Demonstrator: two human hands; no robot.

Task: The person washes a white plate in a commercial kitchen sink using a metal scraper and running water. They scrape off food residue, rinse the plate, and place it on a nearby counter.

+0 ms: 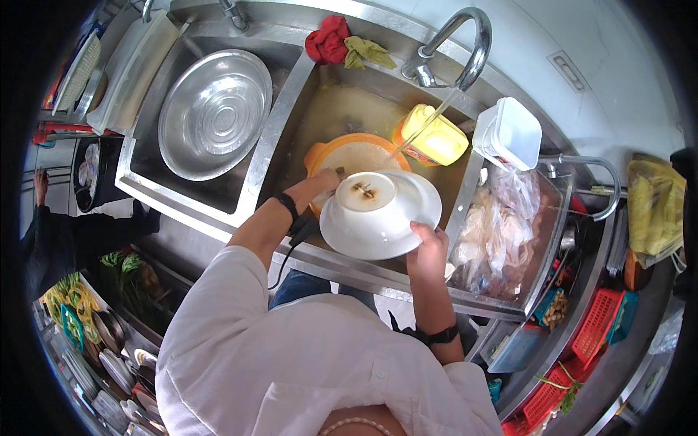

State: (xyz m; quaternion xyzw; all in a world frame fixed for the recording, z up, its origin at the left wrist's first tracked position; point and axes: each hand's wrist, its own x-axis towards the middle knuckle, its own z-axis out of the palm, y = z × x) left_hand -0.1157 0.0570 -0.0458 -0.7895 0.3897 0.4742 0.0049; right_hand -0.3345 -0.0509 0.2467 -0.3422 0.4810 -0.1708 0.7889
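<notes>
My right hand (428,245) grips the rim of a white bowl (381,212), which is tilted with its stained underside turned up. Another white rim shows behind it. At the bowl's far left side is my left hand (326,184), its fingers partly hidden near a small dark thing; whether it holds that cannot be told. Beneath both hands an orange-rimmed basin (355,146) sits in the middle sink (332,103), which holds murky water. From the curved faucet (473,49) a stream of water falls towards the basin. A yellow plastic jug (433,136) lies beside the basin.
A large metal basin (215,114) occupies the left sink. Red cloth (329,41) and a green cloth (368,52) lie on the back ledge. To the right are a white plastic tub (515,133) and plastic bags (496,234). Another person (65,234) is at the far left.
</notes>
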